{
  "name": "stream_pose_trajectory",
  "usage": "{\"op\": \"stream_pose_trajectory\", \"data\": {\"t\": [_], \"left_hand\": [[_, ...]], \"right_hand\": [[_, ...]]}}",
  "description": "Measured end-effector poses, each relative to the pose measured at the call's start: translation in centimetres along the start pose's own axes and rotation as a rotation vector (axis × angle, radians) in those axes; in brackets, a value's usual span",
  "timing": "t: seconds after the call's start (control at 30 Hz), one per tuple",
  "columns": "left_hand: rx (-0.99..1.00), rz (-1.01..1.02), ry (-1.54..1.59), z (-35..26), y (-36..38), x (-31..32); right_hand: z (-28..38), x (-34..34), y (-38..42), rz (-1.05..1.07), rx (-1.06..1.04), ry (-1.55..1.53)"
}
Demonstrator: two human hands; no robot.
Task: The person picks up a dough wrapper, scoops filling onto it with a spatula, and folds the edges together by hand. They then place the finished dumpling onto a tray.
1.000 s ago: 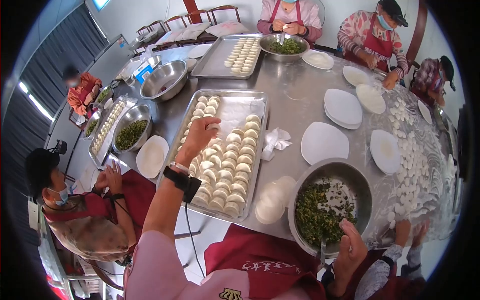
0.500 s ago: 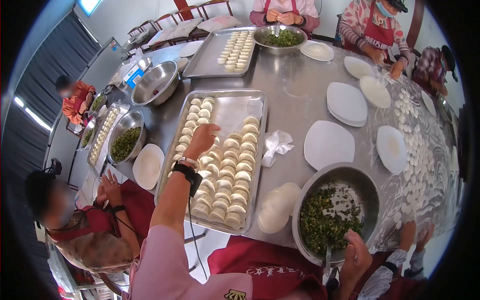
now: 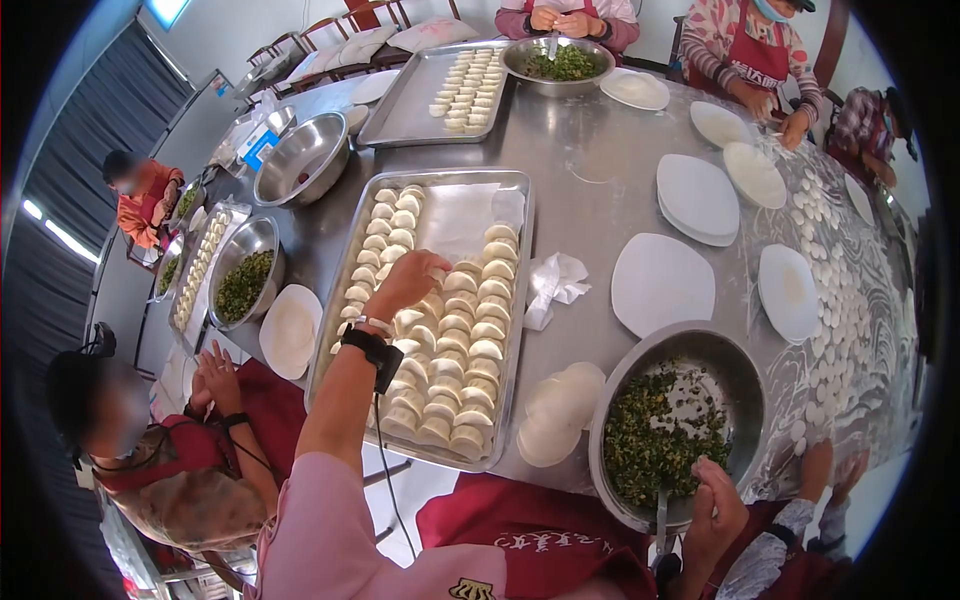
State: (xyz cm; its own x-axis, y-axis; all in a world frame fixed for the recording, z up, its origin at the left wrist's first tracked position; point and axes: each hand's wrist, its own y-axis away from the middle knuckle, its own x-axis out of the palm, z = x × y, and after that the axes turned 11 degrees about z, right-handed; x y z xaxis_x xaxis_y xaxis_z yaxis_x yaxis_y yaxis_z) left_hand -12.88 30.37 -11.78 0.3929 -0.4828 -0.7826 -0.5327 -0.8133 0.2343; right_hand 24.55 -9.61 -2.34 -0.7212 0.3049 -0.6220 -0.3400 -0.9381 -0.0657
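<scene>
Reaching over one tray [image 3: 520, 300], left hand [image 3: 405, 282]

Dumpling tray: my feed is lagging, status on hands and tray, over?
Left hand over dumpling tray, fingers on a dumpling. Right hand at filling bowl rim. Nothing blocking.

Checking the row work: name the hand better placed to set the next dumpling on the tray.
Left hand: it hovers over the dumpling rows in the tray. Right hand sits at the filling bowl.

Left hand drawn back along the tray

My left hand [image 3: 408, 282] has slid nearer me over the dumplings [image 3: 455, 345]; my right hand [image 3: 715, 510] has sunk lower beside the bowl [image 3: 745, 375].
</scene>
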Motion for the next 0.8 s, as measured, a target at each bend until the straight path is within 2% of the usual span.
{"op": "stream_pose_trajectory", "data": {"t": [0.07,0.27,0.37,0.47,0.57,0.63,0.8], "left_hand": [[0.07,-0.049,0.043,1.2,-0.1,0.6],[0.106,-0.128,-0.102,1.1,0.6,1.3],[0.065,-0.123,-0.098,1.5,0.7,1.7],[0.128,-0.129,-0.22,1.2,1.0,1.8],[0.178,-0.155,-0.214,3.0,0.4,2.6],[0.192,-0.195,-0.292,1.9,1.1,2.3],[0.24,-0.367,-0.064,-4.3,5.6,2.4]], "right_hand": [[0.0,0.1,0.0,0.004,0.002,0.006],[-0.1,0.3,0.0,0.013,-0.01,-0.004],[0.0,0.2,0.1,0.017,-0.006,0.001],[0.4,0.2,0.1,0.034,0.001,0.011],[0.4,0.2,0.5,0.028,0.0,0.037],[0.6,0.1,0.7,0.015,0.004,0.025],[0.5,-0.1,1.6,0.023,-0.019,0.01]]}}
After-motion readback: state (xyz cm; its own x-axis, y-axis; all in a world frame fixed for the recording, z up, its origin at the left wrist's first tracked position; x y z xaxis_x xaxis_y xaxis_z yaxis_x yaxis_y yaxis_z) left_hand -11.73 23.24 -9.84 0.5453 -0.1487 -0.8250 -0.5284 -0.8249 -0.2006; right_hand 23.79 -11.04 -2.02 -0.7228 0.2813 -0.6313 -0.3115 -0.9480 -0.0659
